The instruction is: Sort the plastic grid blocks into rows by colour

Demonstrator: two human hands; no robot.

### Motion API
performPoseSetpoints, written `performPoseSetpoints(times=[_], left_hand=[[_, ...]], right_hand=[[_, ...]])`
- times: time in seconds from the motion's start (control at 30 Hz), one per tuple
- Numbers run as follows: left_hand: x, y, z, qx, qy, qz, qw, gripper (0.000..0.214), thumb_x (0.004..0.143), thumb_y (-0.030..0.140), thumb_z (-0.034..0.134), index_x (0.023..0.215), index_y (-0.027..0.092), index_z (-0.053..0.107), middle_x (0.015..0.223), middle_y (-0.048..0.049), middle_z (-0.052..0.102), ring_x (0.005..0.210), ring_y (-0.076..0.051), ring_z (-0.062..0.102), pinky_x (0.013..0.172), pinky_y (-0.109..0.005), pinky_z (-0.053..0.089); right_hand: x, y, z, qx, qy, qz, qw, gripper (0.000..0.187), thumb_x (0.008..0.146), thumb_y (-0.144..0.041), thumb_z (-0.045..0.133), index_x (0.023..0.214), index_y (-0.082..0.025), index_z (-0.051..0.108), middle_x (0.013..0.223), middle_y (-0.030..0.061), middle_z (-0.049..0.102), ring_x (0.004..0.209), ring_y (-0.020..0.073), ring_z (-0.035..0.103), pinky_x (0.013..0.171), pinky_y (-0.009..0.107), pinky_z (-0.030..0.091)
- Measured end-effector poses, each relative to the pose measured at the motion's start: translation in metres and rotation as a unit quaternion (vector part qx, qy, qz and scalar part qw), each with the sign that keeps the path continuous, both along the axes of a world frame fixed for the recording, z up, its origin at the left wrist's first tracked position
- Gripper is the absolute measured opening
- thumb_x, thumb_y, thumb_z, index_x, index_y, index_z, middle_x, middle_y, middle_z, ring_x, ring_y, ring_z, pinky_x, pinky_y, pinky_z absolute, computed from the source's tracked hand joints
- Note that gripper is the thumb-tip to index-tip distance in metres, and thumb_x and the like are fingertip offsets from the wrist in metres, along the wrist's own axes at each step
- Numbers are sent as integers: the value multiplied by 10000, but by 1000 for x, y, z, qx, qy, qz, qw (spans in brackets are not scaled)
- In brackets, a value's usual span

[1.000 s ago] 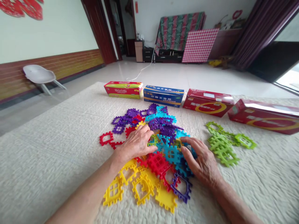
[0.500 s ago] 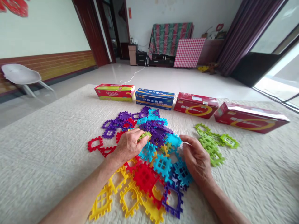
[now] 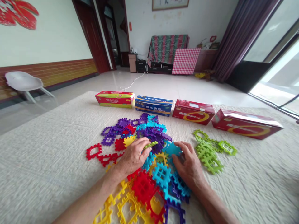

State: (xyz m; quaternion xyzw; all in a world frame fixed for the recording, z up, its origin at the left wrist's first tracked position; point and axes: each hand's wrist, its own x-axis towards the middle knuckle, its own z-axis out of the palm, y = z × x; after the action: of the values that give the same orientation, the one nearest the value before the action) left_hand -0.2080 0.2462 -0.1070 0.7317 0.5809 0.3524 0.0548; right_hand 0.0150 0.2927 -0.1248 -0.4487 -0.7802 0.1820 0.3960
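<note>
Pinched between the thumb and fingers of my left hand (image 3: 135, 155) is a green plastic building tile (image 3: 150, 145), held tilted just above the pile. My right hand (image 3: 188, 160) is over the pile's right side, thumb and fingers apart. Its fingertips are at the right edge of a solid light-blue tile (image 3: 172, 148); whether they grip it I cannot tell. Below the hands lie a light-blue window tile (image 3: 161, 175), a red tile (image 3: 143, 186) and a yellow frame tile (image 3: 129, 208). Purple tiles (image 3: 107, 140) spread across the far side of the pile.
Several green tiles (image 3: 207, 152) form a separate heap on the right of the pale textured mat (image 3: 58, 155). Behind the pile stand a red-and-yellow box (image 3: 115, 100), a blue box (image 3: 153, 105) and two dark red boxes (image 3: 193, 112). A white chair (image 3: 24, 81) is at the far left.
My right hand has moved left to the solid light-blue tile. My left hand still holds the green tile, now turned flatter. The whole view has shifted slightly upward.
</note>
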Motion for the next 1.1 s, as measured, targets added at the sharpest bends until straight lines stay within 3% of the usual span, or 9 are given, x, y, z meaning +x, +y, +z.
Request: performPoseSetpoints(times=[0.2, 0.5, 0.6, 0.7, 0.8, 0.93, 1.1], left_hand=[[1, 0, 6, -21, -18, -11, 1000, 216, 913, 246, 465, 1030, 188, 637, 980, -63, 700, 948, -181, 647, 863, -310, 511], [-2, -2, 9, 23, -93, 91, 991, 207, 912, 303, 485, 982, 188, 642, 853, -24, 710, 747, -140, 646, 707, -236, 484], [-2, -2, 14, 32, -100, 112, 988, 205, 913, 310, 483, 938, 188, 646, 812, -15, 706, 719, -133, 639, 691, -224, 475], [-2, -3, 17, 44, -87, 142, 985, 227, 912, 317, 477, 802, 185, 626, 722, -10, 678, 668, -130, 619, 643, -217, 457], [-2, -3, 17, 45, -74, 155, 984, 262, 907, 329, 484, 712, 186, 585, 648, 3, 634, 612, -118, 584, 595, -209, 429], [-4, -2, 11, 34, -68, 153, 985, 267, 901, 327, 490, 691, 187, 576, 587, 25, 584, 554, -102, 538, 567, -205, 410], [-4, 0, 5, 29, -77, 116, 990, 173, 875, 301, 514, 848, 183, 638, 693, 6, 647, 624, -119, 590, 617, -221, 451]], right_hand=[[-1, 0, -1, -71, 147, -5, 987, 221, 841, -284, 557, 1046, -214, 595, 988, 58, 628, 827, 174, 624, 687, 294, 530], [-16, -20, 15, -97, 279, 22, 955, 222, 837, -307, 616, 1041, -223, 592, 958, 42, 661, 831, 158, 646, 686, 258, 534], [-20, -26, 19, -130, 228, 91, 961, 216, 879, -310, 555, 1071, -225, 604, 937, 37, 684, 797, 156, 656, 661, 253, 538], [-22, -31, 24, -85, 129, 164, 974, 206, 922, -264, 477, 1045, -233, 639, 1024, 47, 679, 917, 167, 650, 798, 282, 526], [-18, -27, 25, -17, 112, 109, 988, 217, 926, -223, 443, 1017, -231, 639, 1056, 54, 668, 987, 172, 631, 856, 299, 499], [-8, -11, 18, 9, 55, 12, 998, 224, 884, -216, 469, 1042, -227, 628, 1068, 63, 677, 1006, 201, 629, 880, 354, 495], [-4, -2, 11, -14, -33, 50, 998, 284, 880, -251, 468, 1126, -219, 607, 1109, 79, 683, 1062, 227, 616, 909, 391, 488]])
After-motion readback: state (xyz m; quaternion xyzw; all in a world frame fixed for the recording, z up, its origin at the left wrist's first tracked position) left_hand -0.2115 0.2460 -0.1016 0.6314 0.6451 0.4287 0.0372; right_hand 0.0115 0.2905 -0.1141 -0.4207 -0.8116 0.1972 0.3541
